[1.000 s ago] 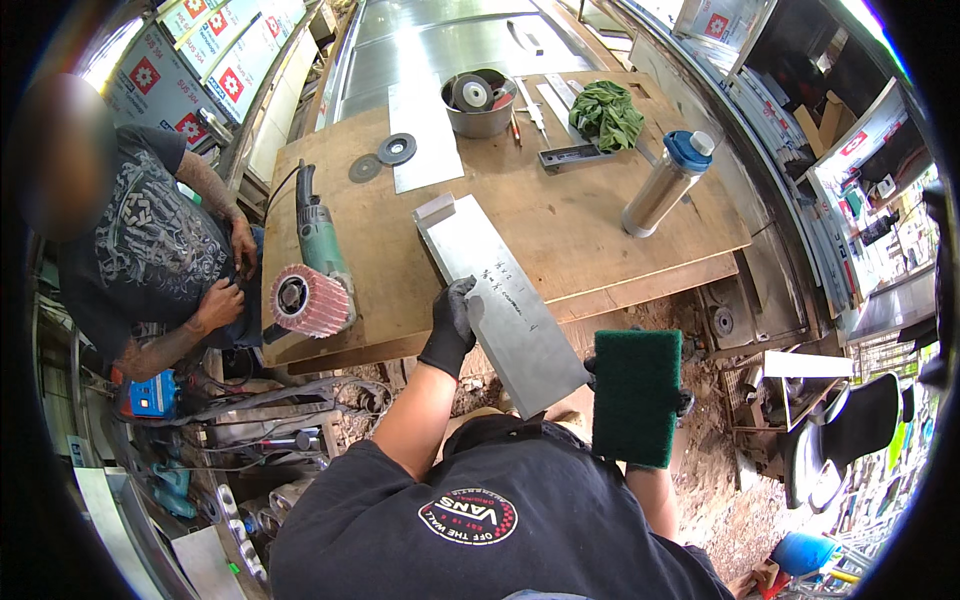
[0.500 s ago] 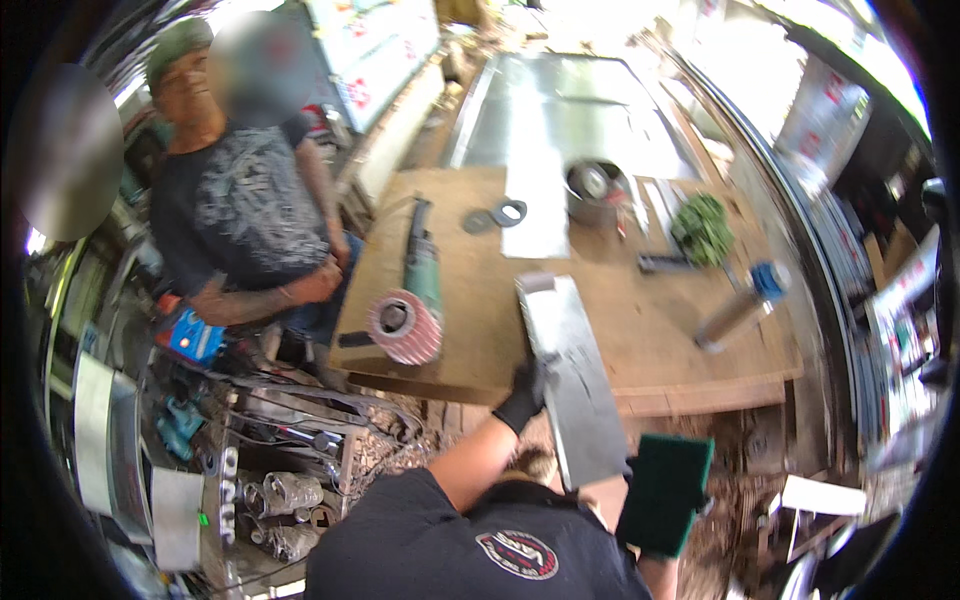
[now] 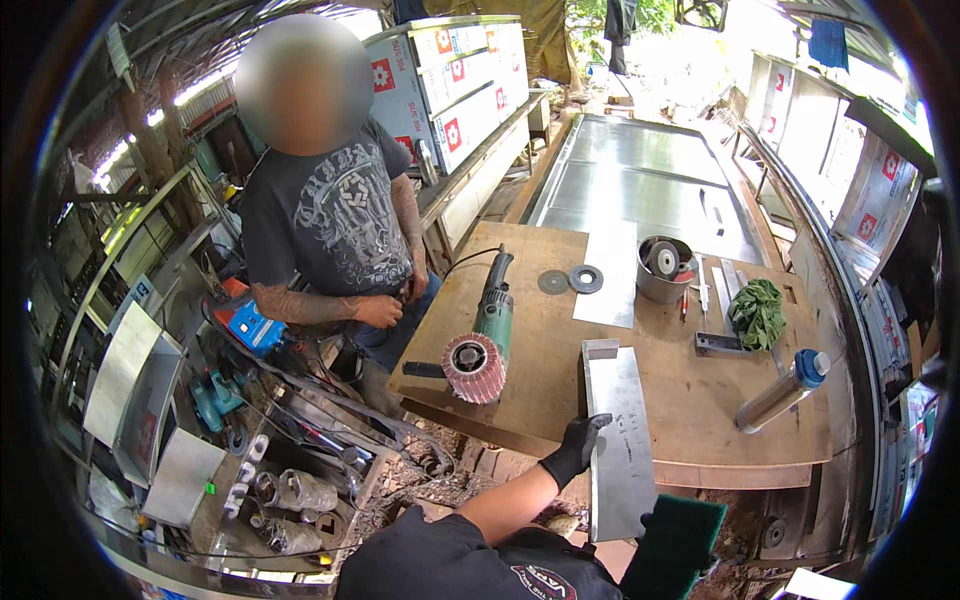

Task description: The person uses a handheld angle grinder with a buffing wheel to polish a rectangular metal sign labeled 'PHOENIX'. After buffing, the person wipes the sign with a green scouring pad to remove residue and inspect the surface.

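Note:
My left hand [image 3: 578, 449], in a black glove, grips the left edge of a grey sheet-metal panel [image 3: 620, 490]. The panel has a folded lip along that side and a bent far end, with dark handwritten marks on its face. It slants from the bench's front edge toward my body. A dark green scouring pad [image 3: 675, 545] is held by my right hand [image 3: 647, 522], which is mostly hidden behind it. The pad is beside the panel's lower right corner. Just left of the panel, a green power tool with a pink-white abrasive drum [image 3: 474, 368] lies on the wooden bench [image 3: 540, 415].
A steel pot [image 3: 664, 285] of discs, a green cloth [image 3: 757, 314] and a metal cylinder with a blue cap [image 3: 784, 391] occupy the bench's right side. Two discs [image 3: 570, 281] lie farther back. Another person [image 3: 335, 225] stands at the left. Cables and tools clutter the lower left.
My view has tilted up, so the scene sits lower and farther right. The panel now points more straight ahead. Both hands keep their holds, and the pad appears closer to the panel.

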`<action>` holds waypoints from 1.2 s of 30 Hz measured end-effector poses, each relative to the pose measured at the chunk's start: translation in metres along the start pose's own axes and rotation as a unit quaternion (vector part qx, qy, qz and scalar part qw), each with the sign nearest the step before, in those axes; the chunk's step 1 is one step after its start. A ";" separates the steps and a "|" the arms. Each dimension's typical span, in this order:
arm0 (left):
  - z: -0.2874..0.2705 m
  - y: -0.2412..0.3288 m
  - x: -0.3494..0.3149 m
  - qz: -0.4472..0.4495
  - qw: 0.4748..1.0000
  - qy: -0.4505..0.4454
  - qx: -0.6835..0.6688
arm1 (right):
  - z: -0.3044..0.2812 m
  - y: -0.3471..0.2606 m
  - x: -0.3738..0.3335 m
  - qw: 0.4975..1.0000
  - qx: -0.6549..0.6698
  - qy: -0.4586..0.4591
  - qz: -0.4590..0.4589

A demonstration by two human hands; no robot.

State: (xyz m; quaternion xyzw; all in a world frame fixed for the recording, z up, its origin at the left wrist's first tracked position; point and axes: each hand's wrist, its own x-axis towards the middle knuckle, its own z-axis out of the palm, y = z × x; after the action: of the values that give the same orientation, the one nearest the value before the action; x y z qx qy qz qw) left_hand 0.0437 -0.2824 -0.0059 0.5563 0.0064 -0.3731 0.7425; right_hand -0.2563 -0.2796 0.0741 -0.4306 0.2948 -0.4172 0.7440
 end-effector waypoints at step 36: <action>-0.043 0.068 -0.117 0.435 0.475 -0.508 0.572 | -0.002 -0.002 0.019 0.992 0.107 -0.003 0.070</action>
State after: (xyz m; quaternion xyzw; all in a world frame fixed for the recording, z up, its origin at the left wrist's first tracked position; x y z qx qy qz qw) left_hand 0.0151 -0.1758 0.0830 0.5021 -0.8295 -0.1403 0.2006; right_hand -0.2497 -0.2975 0.0739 -0.3284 0.2756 -0.3923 0.8138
